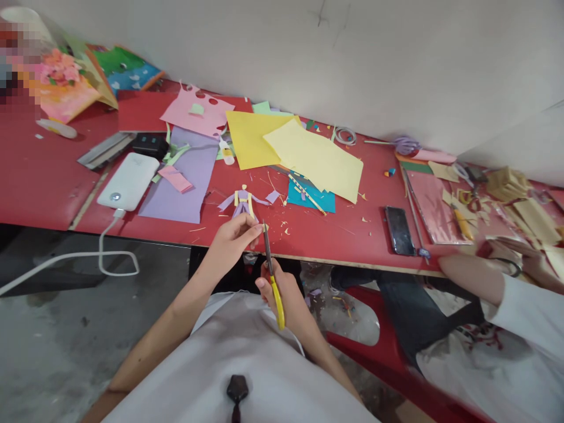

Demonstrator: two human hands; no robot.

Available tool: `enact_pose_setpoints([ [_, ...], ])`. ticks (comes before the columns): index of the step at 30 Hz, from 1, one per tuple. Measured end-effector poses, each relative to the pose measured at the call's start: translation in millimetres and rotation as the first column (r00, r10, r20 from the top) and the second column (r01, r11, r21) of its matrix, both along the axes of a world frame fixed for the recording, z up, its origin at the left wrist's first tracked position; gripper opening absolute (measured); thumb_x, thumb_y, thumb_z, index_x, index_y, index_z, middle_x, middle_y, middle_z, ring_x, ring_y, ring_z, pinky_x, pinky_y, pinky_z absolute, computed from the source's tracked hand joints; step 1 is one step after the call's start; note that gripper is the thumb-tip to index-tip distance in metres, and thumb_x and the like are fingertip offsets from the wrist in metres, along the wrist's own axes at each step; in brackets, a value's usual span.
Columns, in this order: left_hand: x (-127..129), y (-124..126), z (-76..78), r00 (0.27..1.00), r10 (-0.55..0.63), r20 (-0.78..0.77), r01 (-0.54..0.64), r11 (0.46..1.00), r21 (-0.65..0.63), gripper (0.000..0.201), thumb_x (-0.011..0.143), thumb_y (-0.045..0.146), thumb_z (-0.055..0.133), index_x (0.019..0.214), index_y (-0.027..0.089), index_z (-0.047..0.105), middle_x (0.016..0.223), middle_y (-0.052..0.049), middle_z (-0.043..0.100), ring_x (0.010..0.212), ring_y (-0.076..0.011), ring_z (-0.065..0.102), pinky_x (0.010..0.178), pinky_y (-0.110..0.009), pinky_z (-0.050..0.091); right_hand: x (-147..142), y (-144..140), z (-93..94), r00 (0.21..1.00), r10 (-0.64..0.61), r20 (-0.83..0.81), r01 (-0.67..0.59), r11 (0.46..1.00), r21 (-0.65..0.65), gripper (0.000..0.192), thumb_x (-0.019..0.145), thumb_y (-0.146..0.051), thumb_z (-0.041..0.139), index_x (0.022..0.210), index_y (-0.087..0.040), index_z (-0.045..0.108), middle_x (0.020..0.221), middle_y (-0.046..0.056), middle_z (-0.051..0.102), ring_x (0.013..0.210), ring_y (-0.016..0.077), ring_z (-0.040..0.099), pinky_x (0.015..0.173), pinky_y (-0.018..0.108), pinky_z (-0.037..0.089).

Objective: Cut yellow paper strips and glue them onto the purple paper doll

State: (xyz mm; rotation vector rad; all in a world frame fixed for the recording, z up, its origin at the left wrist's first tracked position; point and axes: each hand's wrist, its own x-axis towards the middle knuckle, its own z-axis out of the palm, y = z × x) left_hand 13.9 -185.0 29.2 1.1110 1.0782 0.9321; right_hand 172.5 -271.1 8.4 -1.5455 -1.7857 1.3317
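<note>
My right hand (286, 291) is wrapped round a pair of yellow-handled scissors (276, 299), whose blades point up and away from me. Between the pinched fingertips of my left hand (240, 232) is a small piece of pale yellow paper (264, 227), right by the blade tips. Whether the blades touch the paper, I cannot tell. Just beyond my left hand, a small purple and yellow paper figure (242, 201) lies flat on the red table (317, 235), partly hidden by my fingers. A scrap of purple paper (272, 196) lies at its right.
Coloured sheets, among them a pale yellow sheet (317, 155) and a purple sheet (180, 188), cover the middle. A glue bottle (226, 151), pencil (308, 195), white power bank (128, 181) and phone (399, 230) lie around. At right, another person's arm (476, 279) rests at the table edge.
</note>
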Motion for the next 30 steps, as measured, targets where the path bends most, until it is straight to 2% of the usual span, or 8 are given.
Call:
enact_pose_setpoints([
  [14, 2, -4, 4.8, 0.988, 0.014, -0.155, 0.001, 0.995, 0.097, 0.023, 0.091, 0.035, 0.056, 0.076, 0.020, 0.050, 0.065, 0.004, 0.049, 0.062, -0.0116, 0.046, 0.061, -0.026, 0.035, 0, -1, -11.1, 0.997, -0.011, 0.078, 0.008, 0.999, 0.034, 0.038, 0.097, -0.056, 0.038, 0.099, -0.020, 0.046, 0.059, -0.003, 0.054, 0.049, 0.0124, 0.052, 0.052, 0.022, 0.039],
  [30, 5, -4, 4.2, 0.983, 0.039, -0.178, -0.019, 0.994, 0.111, 0.021, 0.090, 0.034, 0.056, 0.077, 0.020, 0.050, 0.070, 0.004, 0.053, 0.065, -0.0112, 0.049, 0.063, -0.025, 0.038, 1, 0, -11.3, 0.992, -0.019, 0.126, 0.022, 1.000, -0.019, 0.053, 0.095, -0.065, 0.032, 0.107, -0.016, 0.049, 0.061, -0.001, 0.055, 0.048, 0.0149, 0.056, 0.049, 0.023, 0.041],
])
